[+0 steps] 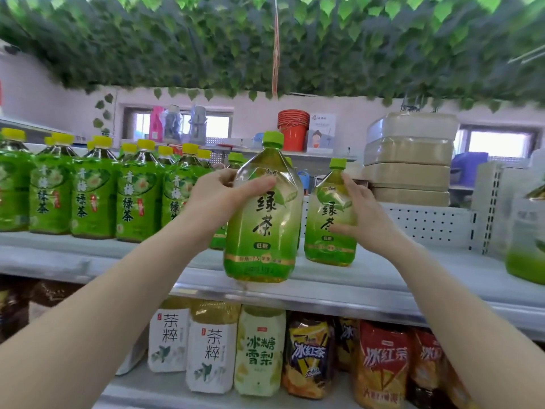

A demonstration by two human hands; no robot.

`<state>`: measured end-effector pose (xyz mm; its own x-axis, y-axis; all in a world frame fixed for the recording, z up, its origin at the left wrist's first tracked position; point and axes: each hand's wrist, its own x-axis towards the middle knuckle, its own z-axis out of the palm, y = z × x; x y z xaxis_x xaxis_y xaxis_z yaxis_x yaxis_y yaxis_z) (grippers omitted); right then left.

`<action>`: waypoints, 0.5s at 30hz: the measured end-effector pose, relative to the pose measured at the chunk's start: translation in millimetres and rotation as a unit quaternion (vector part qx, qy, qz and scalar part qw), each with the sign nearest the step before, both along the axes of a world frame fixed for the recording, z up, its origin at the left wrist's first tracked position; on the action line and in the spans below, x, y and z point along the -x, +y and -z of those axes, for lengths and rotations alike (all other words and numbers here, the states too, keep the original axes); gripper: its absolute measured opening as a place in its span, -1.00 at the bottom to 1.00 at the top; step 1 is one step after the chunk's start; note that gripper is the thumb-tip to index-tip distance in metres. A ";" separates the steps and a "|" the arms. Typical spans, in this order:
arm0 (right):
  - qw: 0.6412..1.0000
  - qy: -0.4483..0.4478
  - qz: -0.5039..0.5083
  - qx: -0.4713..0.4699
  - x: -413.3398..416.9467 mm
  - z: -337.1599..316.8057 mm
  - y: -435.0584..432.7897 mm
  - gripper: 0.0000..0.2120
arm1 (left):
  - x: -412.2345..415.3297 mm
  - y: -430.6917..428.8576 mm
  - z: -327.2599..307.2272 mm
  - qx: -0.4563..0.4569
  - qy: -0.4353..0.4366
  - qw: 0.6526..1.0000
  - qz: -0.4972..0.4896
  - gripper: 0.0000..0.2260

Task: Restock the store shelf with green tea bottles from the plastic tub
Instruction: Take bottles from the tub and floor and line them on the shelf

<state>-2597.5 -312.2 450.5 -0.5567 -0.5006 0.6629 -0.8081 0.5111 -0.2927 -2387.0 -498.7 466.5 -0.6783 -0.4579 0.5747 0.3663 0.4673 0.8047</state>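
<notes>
My left hand (219, 196) grips the shoulder of a large green tea bottle (262, 228) with a light green cap, held upright at the front edge of the grey top shelf (383, 278). A second green tea bottle (328, 225) stands on the shelf just to its right. My right hand (364, 214) rests against that bottle's right side, fingers spread along it. More green tea bottles stand partly hidden behind the held one. The plastic tub is out of view.
A row of green plum tea bottles (88, 196) with yellow caps fills the shelf's left. Stacked beige containers (410, 160) stand at the back right. A white perforated panel (427, 222) backs the free shelf space on the right. Tea bottles (259, 349) fill the lower shelf.
</notes>
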 end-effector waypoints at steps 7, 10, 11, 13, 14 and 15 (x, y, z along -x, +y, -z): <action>0.999 -0.009 0.030 -0.019 26.0 -0.6 -19.8 0.01 | 5.8 5.4 -3.1 0.006 0.007 1.000 0.019 -0.48; 0.992 -0.017 0.101 -0.079 36.6 -5.1 -24.8 -0.01 | 6.3 6.9 -2.7 0.000 0.008 1.000 0.028 -0.53; 0.988 0.006 0.125 -0.095 32.4 -9.0 -24.9 -0.08 | 6.5 7.2 -2.0 -0.001 0.010 0.999 0.031 -0.54; 0.994 0.049 0.087 -0.047 8.7 -17.0 -23.1 -0.32 | 7.0 8.5 0.1 0.001 0.011 0.999 0.032 -0.53; 1.000 0.024 0.008 0.007 -10.2 -19.7 -20.4 -0.43 | 7.5 9.8 1.4 0.003 0.013 0.999 0.034 -0.55; 0.992 -0.053 -0.097 0.063 -32.6 -20.9 -17.4 -0.50 | 8.9 11.2 2.3 0.004 0.015 0.999 0.036 -0.55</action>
<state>-2564.9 -329.6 471.4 -0.5277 -0.5213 0.6706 -0.8491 0.3027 -0.4328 -2395.9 -487.6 464.3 -0.6922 -0.4035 0.5983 0.4230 0.4449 0.7894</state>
